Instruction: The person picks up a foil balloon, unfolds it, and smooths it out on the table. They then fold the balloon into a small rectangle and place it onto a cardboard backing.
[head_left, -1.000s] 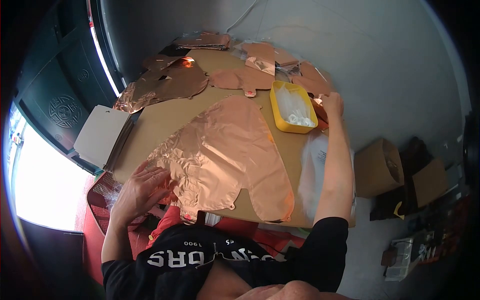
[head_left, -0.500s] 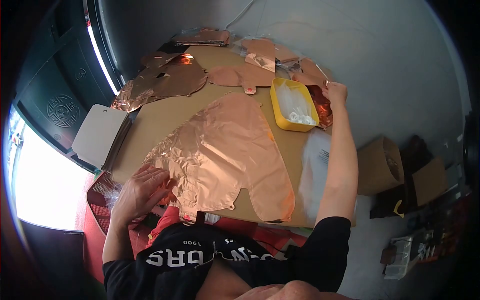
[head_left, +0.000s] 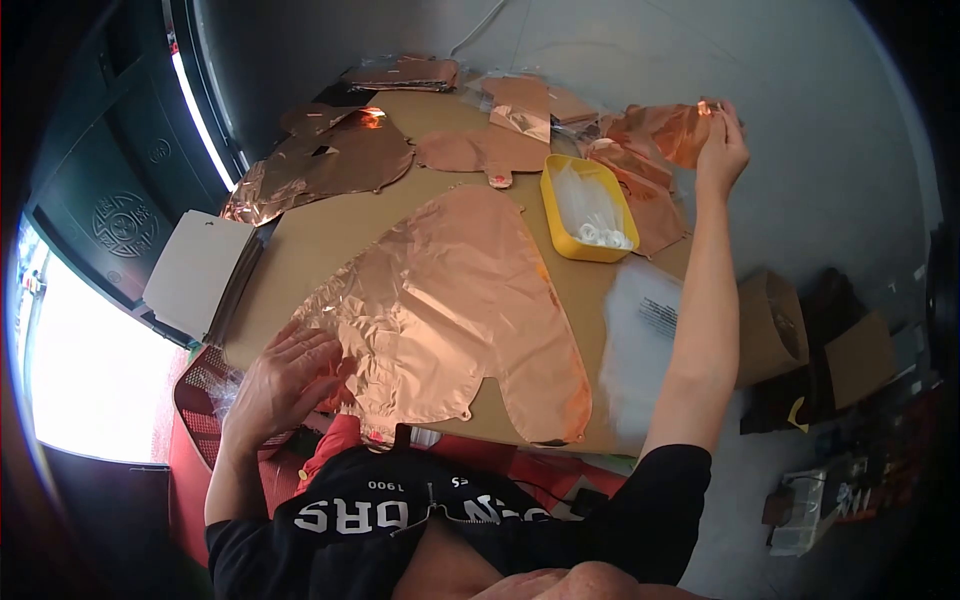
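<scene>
A large flat rose-gold foil balloon [head_left: 460, 290] lies across the middle of the table, creased on its left side. My left hand [head_left: 285, 385] rests at its lower left edge, fingers stretched out over the foil. Out at the far right, my right hand [head_left: 724, 155] pinches the corner of another foil balloon [head_left: 675, 135], partly raised off the pile there. The lower part of that piece overlaps other foil behind the yellow box, so its outline is hard to make out. Beside my right forearm lie clear plastic bags [head_left: 640, 335].
A yellow box [head_left: 550, 215] holds clear plastic pieces and white rolls. More foil balloons [head_left: 340, 155] lie along the back of the cardboard-coloured table [head_left: 285, 245]. White cards [head_left: 200, 265] stack at the left edge, above a red basket [head_left: 195, 400]. Cardboard boxes [head_left: 765, 330] stand right.
My right hand has moved up and to the right, lifting the foil balloon's corner away from the pile. My left hand and the large balloon have stayed nearly still.
</scene>
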